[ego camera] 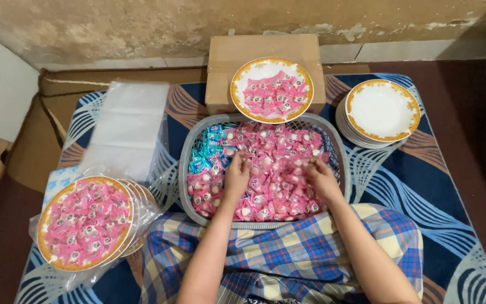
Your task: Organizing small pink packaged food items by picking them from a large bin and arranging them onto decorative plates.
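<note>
- We find both hands down in a grey plastic basket (340, 147) that sits on a patterned blue mat (423, 186), just ahead of the person's checked blue cloth (288, 247).
- The basket holds a heap of pink wrapped sweets (279, 169), with a smaller lot of blue wrapped sweets (206, 152) at its left end.
- The left hand (236, 179) rests palm-down on the pink sweets, fingers curled into the heap; we cannot tell whether it has hold of any.
- The right hand (322, 177) lies likewise on the pink sweets, fingers bent and partly buried; its grasp cannot be judged either.
- A gold-rimmed plate of pink sweets (271, 90) stands on a cardboard box (226, 62) behind the basket.
- A second filled plate (84, 222) lies at the left on clear plastic, near a stack of clear bags (127, 126).
- A pile of white plates (382, 111) stands at the right, apart from the basket.
</note>
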